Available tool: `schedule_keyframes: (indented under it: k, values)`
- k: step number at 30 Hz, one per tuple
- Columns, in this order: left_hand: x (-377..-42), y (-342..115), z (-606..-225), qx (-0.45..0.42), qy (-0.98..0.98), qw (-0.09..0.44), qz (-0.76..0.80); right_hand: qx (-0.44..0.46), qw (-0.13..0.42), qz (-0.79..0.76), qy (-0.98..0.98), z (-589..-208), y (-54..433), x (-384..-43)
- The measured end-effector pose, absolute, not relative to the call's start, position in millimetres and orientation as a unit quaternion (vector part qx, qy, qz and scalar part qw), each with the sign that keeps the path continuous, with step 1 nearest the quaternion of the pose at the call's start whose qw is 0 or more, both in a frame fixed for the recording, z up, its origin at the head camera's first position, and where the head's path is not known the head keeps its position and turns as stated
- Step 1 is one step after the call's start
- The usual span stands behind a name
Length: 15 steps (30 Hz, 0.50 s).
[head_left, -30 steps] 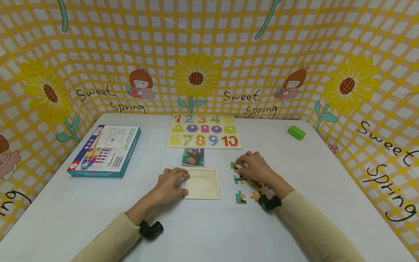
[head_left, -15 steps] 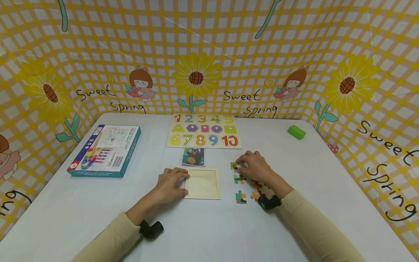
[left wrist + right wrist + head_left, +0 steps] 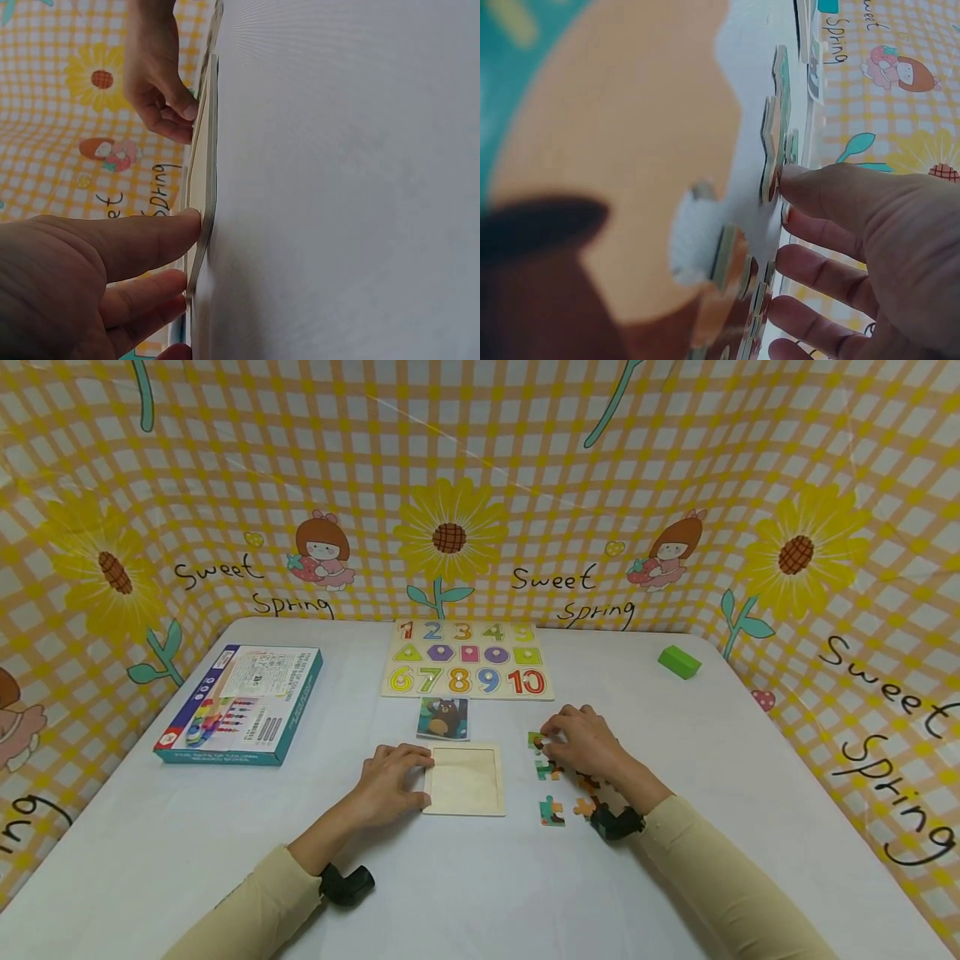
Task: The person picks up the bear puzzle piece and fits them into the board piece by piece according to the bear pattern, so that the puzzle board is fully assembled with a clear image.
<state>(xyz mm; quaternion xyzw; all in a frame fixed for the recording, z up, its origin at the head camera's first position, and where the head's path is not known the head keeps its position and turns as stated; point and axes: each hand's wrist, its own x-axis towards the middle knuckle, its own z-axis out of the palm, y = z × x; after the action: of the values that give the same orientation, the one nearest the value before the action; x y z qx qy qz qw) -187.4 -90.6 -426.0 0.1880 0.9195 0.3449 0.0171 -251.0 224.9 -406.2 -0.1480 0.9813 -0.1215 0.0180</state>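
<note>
My left hand (image 3: 390, 781) rests at the left edge of a shallow, square wooden puzzle tray (image 3: 465, 783), with bare wood showing inside its rim. In the left wrist view the thumb (image 3: 184, 229) lies on the rim, its fairly straight fingers beside it. To the tray's right, my right hand (image 3: 581, 743) pinches a green and brown jigsaw piece (image 3: 536, 740) at its right side, thumb and forefinger curved around it, the piece low at the table. Several more jigsaw pieces (image 3: 552, 812) lie below, some hidden under the hand and wrist.
Behind the tray lies a small bear picture (image 3: 443, 719), and behind that a number and shape board (image 3: 468, 662). A flat teal-edged box (image 3: 240, 706) lies at the left. A green block (image 3: 679, 662) sits at the far right. Checked cloth (image 3: 480, 443) rises around the table.
</note>
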Motion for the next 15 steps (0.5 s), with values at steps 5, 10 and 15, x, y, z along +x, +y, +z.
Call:
schedule_keyframes:
  k: [5,10,15]
  values:
    - [-187.8,-91.1,-427.3,0.188,0.920,0.017,0.344,-0.145,0.020,-0.121,0.982,-404.6,224.4,-250.7]
    - [-188.3,-91.1,-428.0,0.186,0.921,0.020,0.342,-0.144,0.019,-0.125,0.981,-403.5,223.9,-251.0]
    - [-188.0,-91.7,-427.6,0.186,0.920,0.022,0.344,-0.147,0.014,-0.129,0.981,-402.0,220.8,-250.8]
